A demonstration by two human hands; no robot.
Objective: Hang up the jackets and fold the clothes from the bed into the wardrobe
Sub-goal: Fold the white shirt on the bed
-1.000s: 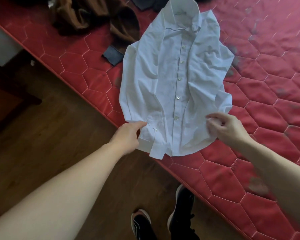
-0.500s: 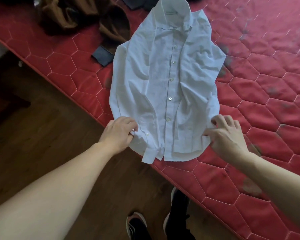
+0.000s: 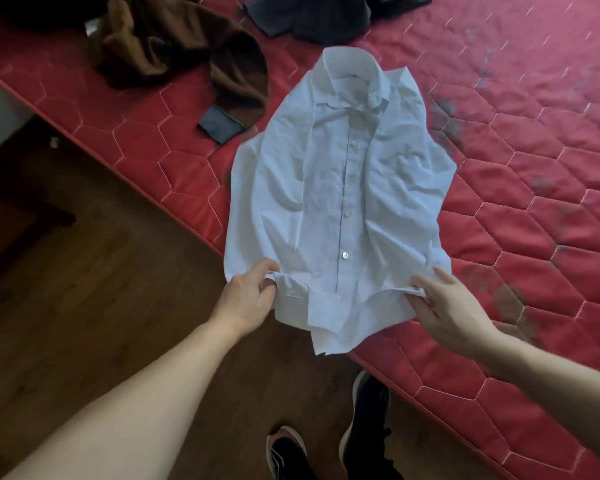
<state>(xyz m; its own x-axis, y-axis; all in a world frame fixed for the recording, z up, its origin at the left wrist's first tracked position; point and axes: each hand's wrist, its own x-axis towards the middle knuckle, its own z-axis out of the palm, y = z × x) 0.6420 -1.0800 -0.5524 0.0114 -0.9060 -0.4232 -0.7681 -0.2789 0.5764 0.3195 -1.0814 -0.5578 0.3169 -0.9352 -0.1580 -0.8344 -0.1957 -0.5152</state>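
Note:
A white button-up shirt (image 3: 340,199) lies face up on the red quilted bed (image 3: 520,209), sleeves folded under, collar pointing away from me. Its hem hangs a little over the bed's near edge. My left hand (image 3: 248,296) pinches the lower left corner of the shirt. My right hand (image 3: 444,306) pinches the lower right corner, with bunched cloth between thumb and fingers.
A brown jacket (image 3: 174,46) with a dark cuff lies crumpled at the back left of the bed. A dark garment (image 3: 309,15) lies beyond the shirt's collar. Wooden floor (image 3: 84,306) runs along the bed's left edge, and my black shoes (image 3: 368,427) stand beside it.
Both hands have closed on the shirt's bottom corners. The hem has bunched and been drawn toward me, slightly over the bed's edge.

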